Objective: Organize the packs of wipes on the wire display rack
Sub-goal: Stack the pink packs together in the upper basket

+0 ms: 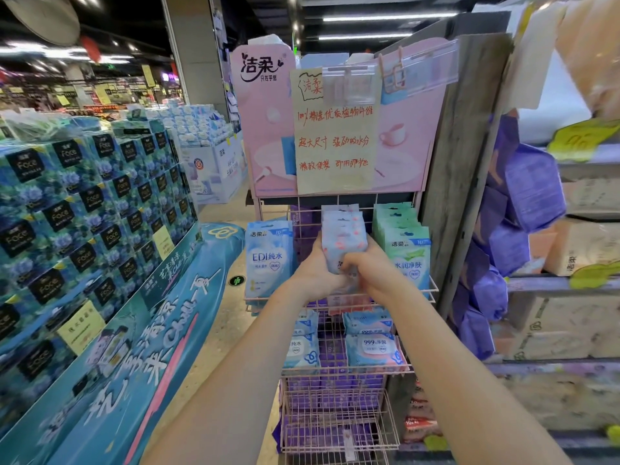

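Observation:
A pink wire display rack (432,290) stands in front of me with several tiers of wipes packs. On the top tier, both hands grip the front pink-patterned pack (342,245) of the middle row: my left hand (315,271) on its left side, my right hand (370,270) on its lower right. More pink packs (340,216) stand behind it. Blue packs (268,256) stand to the left and green packs (407,250) to the right. Lower tiers hold blue and pink-blue packs (372,347) and purple packs (332,387).
A pink brand board with a handwritten yellow sign (335,135) tops the rack. A large stack of blue tissue boxes (84,209) fills the left. Shelves with purple packs (530,189) and cartons (583,246) line the right. Floor (221,330) lies between.

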`<state>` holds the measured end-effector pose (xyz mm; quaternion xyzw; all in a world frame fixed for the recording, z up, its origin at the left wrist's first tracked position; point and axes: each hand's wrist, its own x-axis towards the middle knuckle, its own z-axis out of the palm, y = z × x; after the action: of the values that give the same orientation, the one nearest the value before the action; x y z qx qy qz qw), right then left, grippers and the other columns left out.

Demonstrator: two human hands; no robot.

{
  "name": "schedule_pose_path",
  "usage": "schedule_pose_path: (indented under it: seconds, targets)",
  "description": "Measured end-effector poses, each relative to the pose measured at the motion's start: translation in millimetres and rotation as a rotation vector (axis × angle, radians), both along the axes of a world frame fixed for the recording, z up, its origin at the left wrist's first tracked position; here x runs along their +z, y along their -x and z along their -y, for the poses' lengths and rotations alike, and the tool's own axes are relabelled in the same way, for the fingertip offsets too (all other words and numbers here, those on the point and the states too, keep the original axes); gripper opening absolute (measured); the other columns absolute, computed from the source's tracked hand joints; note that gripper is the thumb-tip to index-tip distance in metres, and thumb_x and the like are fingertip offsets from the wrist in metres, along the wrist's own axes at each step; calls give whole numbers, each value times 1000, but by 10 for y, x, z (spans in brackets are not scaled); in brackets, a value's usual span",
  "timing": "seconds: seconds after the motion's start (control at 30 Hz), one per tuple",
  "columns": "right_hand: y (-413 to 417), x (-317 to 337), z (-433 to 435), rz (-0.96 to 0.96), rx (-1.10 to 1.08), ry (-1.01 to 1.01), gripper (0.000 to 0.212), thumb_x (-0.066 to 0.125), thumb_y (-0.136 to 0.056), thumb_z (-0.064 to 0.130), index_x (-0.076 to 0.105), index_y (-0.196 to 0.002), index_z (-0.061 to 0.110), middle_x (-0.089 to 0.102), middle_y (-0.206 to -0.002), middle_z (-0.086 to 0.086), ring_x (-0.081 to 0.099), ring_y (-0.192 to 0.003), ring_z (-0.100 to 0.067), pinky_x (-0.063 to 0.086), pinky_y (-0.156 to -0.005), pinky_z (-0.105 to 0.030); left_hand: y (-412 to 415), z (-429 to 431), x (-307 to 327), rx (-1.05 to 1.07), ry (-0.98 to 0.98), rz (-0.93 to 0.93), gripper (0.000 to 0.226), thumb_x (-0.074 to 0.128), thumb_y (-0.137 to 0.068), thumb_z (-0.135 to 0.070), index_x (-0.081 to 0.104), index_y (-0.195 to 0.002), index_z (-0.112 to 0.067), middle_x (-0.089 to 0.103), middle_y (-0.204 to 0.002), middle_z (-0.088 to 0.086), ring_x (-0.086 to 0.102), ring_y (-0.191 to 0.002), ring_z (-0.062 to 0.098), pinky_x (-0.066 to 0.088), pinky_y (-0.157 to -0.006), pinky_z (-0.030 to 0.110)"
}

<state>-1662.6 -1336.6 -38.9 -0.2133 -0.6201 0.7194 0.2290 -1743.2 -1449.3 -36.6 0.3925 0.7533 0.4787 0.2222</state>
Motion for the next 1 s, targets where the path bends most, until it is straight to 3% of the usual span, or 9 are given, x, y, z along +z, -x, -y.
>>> schedule_pose_path:
  seconds: [0.07,0.23,0.33,0.47,0.53,0.63,0.83,1.0]
  targets:
    - [3,1,2,-28,-14,39,73,51,-66,-13,56,-133,14,69,-125,-21,64,-121,-42,47,-102,-68,-3,-1,-2,26,-31,10,122,74,-46,-40,27,-157,-25,64,-134,-2,65,-119,18,55,-104,45]
    - [59,5,-3,-102,-63,86,81,47,-52,-5,59,-129,16,69,-125,-22,62,-122,-44,48,-104,-64,42,-25,-15,107,-62,12,115,76,-46,-45,36,-153,-31,70,-124,-12,69,-114,14,55,-103,44]
    - [118,-18,38,-58,-60,36,84,43,-51,-3,57,-130,19,70,-122,-20,67,-111,-39,57,-81,-46,48,-50,-46,120,-16,42,117,84,-58,-44,27,-158,-24,64,-136,-4,65,-122,17,51,-108,45]
    - [146,-18,20,34,-48,-18,83,38,-54,-5,59,-128,24,73,-113,-13,68,-104,-37,53,-73,-46,79,-108,-52,123,31,135,122,86,-72,-32,3,-161,-12,52,-141,3,55,-130,21,44,-115,44]
    - [152,-29,-10,39,-47,20,83,37,-54,-7,61,-126,26,73,-112,-14,67,-96,-35,49,-71,-43,90,-117,-57,134,29,183,118,83,-76,-17,0,-160,-13,53,-138,5,55,-127,21,47,-110,39]
    - [157,-28,-22,47,-53,35,83,38,-50,-4,61,-125,24,73,-109,-13,65,-87,-30,48,-62,-32,96,-138,-63,121,27,202,107,75,-79,2,6,-158,-13,54,-135,8,56,-121,20,48,-90,27]
    - [161,-20,-19,54,-41,44,76,41,-50,-1,61,-119,25,70,-105,-10,65,-86,-27,51,-63,-33,99,-141,-41,85,-4,191,103,74,-74,5,17,-158,-14,55,-141,10,56,-131,23,47,-112,42]
    - [168,34,32,57,-67,-3,73,42,-47,2,65,-111,28,70,-107,-15,62,-87,-27,51,-67,-36,65,-144,-47,103,-96,137,100,77,-73,10,27,-156,-15,62,-135,9,63,-124,23,51,-110,45]
